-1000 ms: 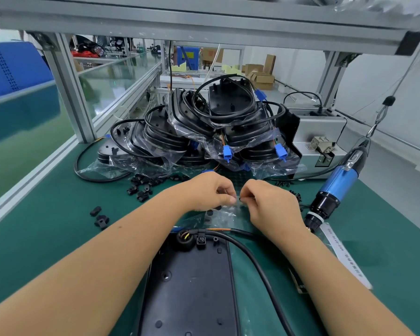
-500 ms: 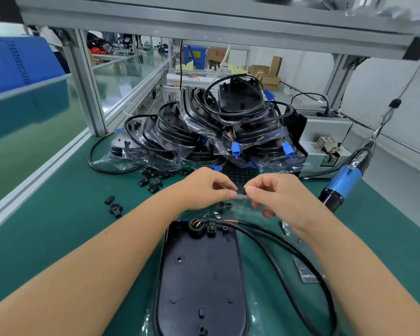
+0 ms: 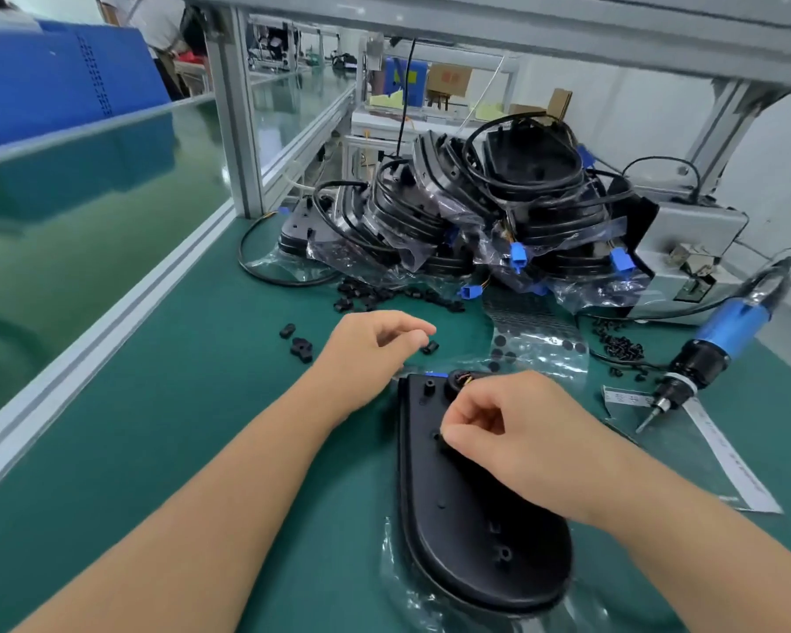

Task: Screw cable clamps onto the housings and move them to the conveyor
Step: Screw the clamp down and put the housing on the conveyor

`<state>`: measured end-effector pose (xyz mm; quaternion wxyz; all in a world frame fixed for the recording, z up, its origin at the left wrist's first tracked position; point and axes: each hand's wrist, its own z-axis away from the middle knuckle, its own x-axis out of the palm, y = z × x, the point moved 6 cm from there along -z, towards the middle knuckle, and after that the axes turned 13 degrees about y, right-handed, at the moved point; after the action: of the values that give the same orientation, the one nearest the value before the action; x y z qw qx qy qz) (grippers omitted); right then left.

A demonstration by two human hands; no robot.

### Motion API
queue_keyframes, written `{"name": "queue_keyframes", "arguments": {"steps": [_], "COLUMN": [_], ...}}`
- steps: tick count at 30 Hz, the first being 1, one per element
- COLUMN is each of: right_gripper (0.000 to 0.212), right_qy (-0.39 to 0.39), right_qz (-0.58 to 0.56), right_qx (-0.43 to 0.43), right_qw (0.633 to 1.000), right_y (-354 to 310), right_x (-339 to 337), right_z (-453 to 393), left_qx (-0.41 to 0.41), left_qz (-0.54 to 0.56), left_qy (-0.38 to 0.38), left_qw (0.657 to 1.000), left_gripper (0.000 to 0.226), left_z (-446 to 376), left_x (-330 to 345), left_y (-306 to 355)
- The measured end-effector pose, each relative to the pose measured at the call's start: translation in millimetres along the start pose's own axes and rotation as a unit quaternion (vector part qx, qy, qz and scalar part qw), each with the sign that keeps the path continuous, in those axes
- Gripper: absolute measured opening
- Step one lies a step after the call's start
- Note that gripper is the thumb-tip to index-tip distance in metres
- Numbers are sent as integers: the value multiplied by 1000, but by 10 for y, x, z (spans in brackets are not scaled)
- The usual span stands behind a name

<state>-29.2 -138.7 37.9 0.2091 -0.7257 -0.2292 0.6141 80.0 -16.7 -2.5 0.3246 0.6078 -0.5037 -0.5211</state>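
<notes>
A black housing (image 3: 466,532) lies flat on clear plastic wrap in front of me, with its cable grommet (image 3: 457,381) at the far end. My right hand (image 3: 517,436) is over the housing's upper part and pinches a small black piece (image 3: 439,439) against its surface. My left hand (image 3: 375,344) hovers left of the housing's far end with fingers loosely curled, and I see nothing in it. One loose black cable clamp (image 3: 430,347) lies just beyond its fingertips. The blue electric screwdriver (image 3: 722,335) hangs tip-down at the right.
A pile of bagged housings with cables (image 3: 498,212) fills the back of the green mat. Loose clamps (image 3: 375,294) and screws (image 3: 622,347) lie scattered nearby. A clear film with black dots (image 3: 530,344) lies behind the housing. The conveyor (image 3: 88,198) runs along the left.
My hands have come apart. The right hand dropped onto the housing with a small black piece, and the left hand drew away to the left. My view turned left and down.
</notes>
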Motion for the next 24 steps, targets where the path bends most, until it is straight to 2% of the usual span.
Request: {"name": "queue_keyframes", "arguments": {"steps": [8,24], "right_gripper": [13,15], "right_qy": [57,55], "right_qz": [12,5], "right_qx": [23,36], "right_qw": [998,998], "right_y": [60,67], "right_x": [31,35], "right_z": [-12,33], "left_qx": [49,39], "left_qz": [-64,-75], "left_qy": [-48,-52], "left_qw": [996,995], "left_gripper": [19,20], "left_z": [72,81], "left_x": [96,102], "left_y": [70,78]}}
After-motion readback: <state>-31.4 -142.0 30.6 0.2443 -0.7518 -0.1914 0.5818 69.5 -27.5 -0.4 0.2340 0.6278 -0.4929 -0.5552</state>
